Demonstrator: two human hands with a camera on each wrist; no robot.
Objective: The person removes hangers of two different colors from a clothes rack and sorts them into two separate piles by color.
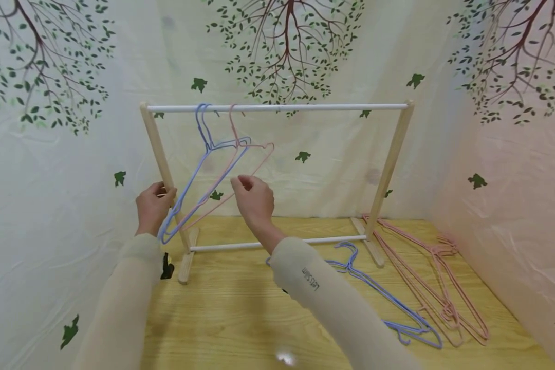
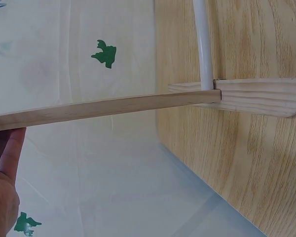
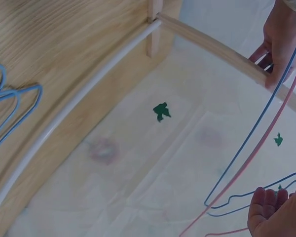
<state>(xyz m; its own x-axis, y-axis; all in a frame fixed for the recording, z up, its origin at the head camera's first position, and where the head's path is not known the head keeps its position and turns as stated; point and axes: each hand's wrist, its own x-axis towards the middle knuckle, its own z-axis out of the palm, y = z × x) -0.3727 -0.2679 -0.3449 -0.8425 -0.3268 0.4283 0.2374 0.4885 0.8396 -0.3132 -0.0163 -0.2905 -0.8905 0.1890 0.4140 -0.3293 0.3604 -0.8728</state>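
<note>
My left hand (image 1: 154, 205) holds the left wooden post (image 1: 159, 149) of a clothes rack, its fingertips against the wood in the left wrist view. Two blue hangers (image 1: 199, 177) and a pink hanger (image 1: 259, 167) hang near the left end of the white top rail (image 1: 305, 107). My right hand (image 1: 255, 203) is raised in front of the pink hanger's lower bar, its fingers loosely curled and nothing visible inside them. Whether it touches the bar I cannot tell. The right wrist view also has the left hand (image 3: 281, 42) on the post (image 3: 212, 47).
Blue hangers (image 1: 374, 280) lie on the wooden table (image 1: 226, 318) to the right of the right forearm. Several pink hangers (image 1: 437, 277) are heaped by the rack's right foot (image 1: 367, 244). A white lower rail (image 1: 231, 246) joins the posts. Patterned sheeting (image 1: 504, 216) encloses the table.
</note>
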